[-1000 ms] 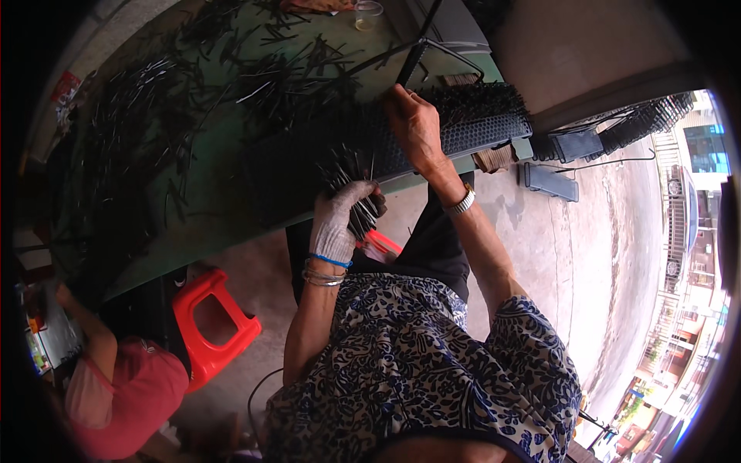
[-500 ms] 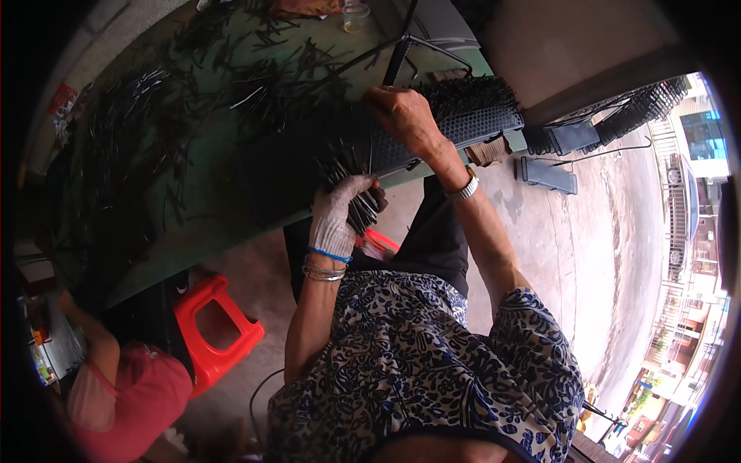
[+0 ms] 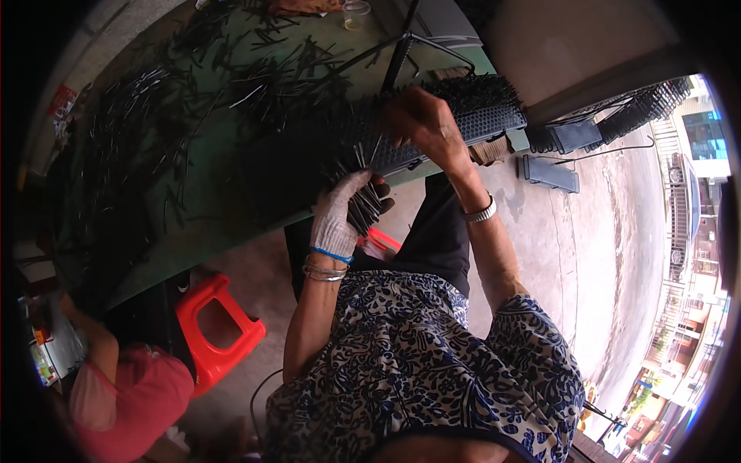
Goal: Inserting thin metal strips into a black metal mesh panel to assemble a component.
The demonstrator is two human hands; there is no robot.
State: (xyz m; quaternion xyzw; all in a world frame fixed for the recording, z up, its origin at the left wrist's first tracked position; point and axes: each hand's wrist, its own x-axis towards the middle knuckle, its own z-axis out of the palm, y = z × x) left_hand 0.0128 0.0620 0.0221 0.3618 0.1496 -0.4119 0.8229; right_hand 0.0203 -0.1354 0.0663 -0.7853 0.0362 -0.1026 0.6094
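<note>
My left hand, in a white knit glove, is closed around a bundle of thin black rods, whose upper ends fan out past the thumb. Bare and curled, my right hand hangs over a long black perforated tray, just right of the bundle's upper ends. Its fingertips are in shadow and slightly blurred, so what they hold, if anything, cannot be made out. Many short black rods stand upright in the far right part of the tray.
Loose black rods lie scattered over the green table. A black metal stand and a clear plastic cup are at the back. Another person in a red top sits at the lower left by a red stool.
My right hand has come down and to the right from above the tray, nearer the bundle. My left hand still grips the rods in nearly the same place.
</note>
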